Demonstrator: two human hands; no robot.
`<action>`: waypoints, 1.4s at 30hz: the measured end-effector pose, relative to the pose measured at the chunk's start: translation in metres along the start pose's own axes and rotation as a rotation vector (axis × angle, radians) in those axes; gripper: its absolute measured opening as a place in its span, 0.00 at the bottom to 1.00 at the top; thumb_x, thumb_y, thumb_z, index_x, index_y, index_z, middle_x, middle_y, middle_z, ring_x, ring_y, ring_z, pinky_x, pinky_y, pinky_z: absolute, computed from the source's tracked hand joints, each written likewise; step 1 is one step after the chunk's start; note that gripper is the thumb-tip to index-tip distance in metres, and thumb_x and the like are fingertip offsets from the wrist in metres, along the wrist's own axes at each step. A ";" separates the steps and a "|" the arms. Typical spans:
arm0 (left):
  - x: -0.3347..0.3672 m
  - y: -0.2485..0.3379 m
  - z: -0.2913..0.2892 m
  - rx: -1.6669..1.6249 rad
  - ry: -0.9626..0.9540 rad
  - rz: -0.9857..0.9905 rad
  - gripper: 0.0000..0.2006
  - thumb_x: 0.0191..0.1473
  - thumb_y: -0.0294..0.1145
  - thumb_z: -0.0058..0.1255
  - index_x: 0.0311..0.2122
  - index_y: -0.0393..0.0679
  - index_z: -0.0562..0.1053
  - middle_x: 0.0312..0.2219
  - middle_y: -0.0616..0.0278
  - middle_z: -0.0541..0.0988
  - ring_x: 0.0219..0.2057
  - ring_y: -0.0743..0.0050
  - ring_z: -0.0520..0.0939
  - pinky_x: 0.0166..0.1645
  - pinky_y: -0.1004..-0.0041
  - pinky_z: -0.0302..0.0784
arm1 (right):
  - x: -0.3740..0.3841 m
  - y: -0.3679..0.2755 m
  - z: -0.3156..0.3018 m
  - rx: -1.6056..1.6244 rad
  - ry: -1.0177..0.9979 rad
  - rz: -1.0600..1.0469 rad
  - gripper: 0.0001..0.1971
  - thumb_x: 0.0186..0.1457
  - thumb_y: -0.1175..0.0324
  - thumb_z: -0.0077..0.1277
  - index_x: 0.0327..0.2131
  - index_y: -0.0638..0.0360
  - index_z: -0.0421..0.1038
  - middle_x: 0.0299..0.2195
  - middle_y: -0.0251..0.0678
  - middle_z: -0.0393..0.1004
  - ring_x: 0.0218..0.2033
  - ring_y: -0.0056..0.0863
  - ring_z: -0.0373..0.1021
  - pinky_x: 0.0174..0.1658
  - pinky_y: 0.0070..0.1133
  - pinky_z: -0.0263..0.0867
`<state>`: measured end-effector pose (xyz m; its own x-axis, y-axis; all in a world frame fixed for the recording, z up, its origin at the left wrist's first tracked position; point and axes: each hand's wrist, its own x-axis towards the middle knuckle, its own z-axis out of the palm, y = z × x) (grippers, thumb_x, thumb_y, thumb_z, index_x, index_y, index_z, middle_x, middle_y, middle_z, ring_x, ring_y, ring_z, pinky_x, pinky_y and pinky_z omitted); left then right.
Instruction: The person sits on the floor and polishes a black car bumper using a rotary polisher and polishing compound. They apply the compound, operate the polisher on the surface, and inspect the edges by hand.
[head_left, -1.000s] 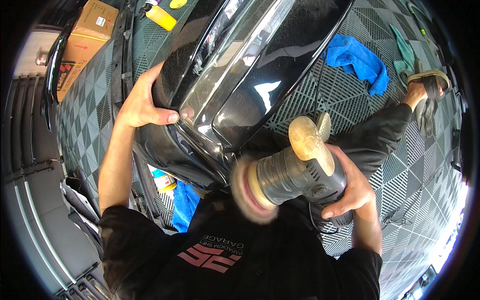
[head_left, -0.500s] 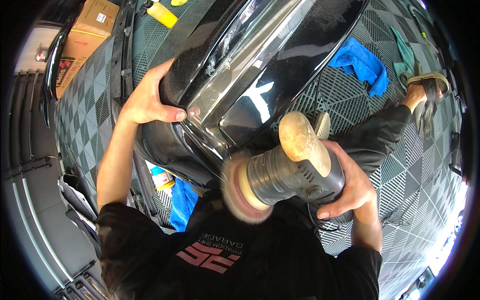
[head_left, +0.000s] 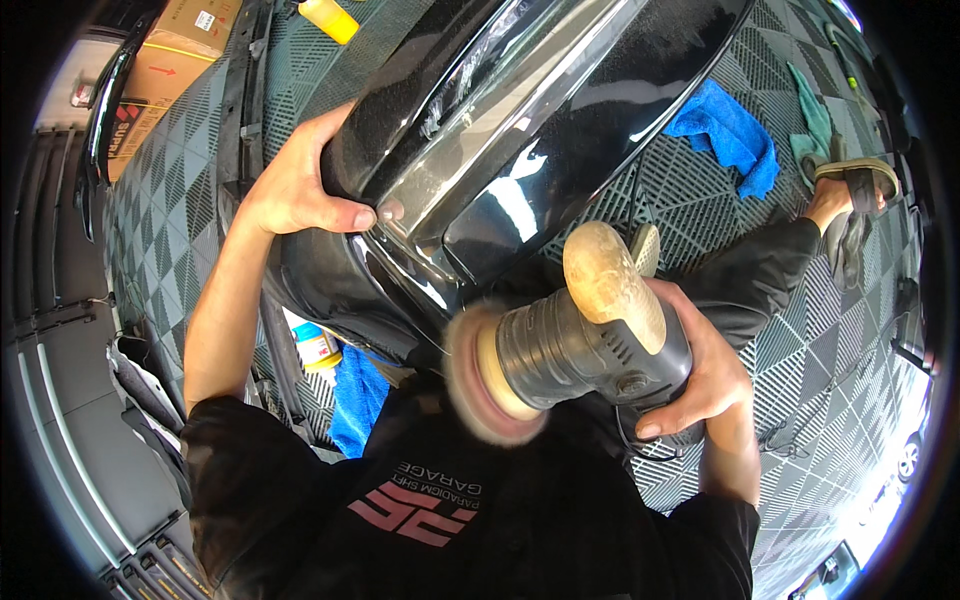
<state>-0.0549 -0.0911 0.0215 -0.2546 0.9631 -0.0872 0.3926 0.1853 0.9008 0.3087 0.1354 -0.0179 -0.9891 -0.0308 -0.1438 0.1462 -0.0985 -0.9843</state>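
Black and glossy, the car body panel (head_left: 520,130) lies across your lap over the grey tiled floor (head_left: 700,200). Your left hand (head_left: 300,190) is clamped on its near edge, thumb pressed on top, steadying it. Your right hand (head_left: 700,370) is wrapped tight around the polishing machine (head_left: 590,340), whose blurred pad (head_left: 485,375) looks to be spinning just below the panel's lower edge; whether it touches, the blur will not let you tell. Streaks and smears show on the panel's middle band, so I judge the polishing only partly done, with much surface left. A blue cloth (head_left: 730,135) lies on the floor beyond.
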 end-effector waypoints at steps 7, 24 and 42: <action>0.001 -0.006 -0.002 0.034 -0.007 0.011 0.47 0.29 0.36 0.69 0.59 0.33 0.65 0.48 0.60 0.76 0.49 0.73 0.74 0.58 0.72 0.67 | -0.004 0.008 -0.001 0.047 -0.010 0.032 0.62 0.22 0.61 0.78 0.62 0.70 0.50 0.54 0.44 0.66 0.56 0.32 0.64 0.61 0.28 0.55; 0.004 -0.011 -0.005 -0.031 -0.029 -0.010 0.46 0.28 0.38 0.69 0.58 0.34 0.66 0.46 0.61 0.77 0.47 0.74 0.75 0.57 0.73 0.68 | 0.002 0.001 -0.005 0.067 -0.034 0.014 0.61 0.23 0.61 0.77 0.62 0.70 0.51 0.53 0.44 0.67 0.56 0.33 0.64 0.61 0.29 0.55; 0.006 -0.002 -0.001 -0.021 -0.045 -0.125 0.51 0.24 0.45 0.68 0.59 0.32 0.64 0.50 0.59 0.75 0.51 0.70 0.73 0.59 0.73 0.63 | -0.010 -0.002 -0.011 -0.102 -0.090 0.010 0.63 0.20 0.60 0.79 0.62 0.69 0.52 0.53 0.45 0.67 0.55 0.33 0.66 0.59 0.28 0.57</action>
<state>-0.0586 -0.0859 0.0194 -0.2605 0.9406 -0.2178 0.3413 0.3007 0.8906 0.3182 0.1468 -0.0155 -0.9815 -0.1207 -0.1484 0.1490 0.0035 -0.9888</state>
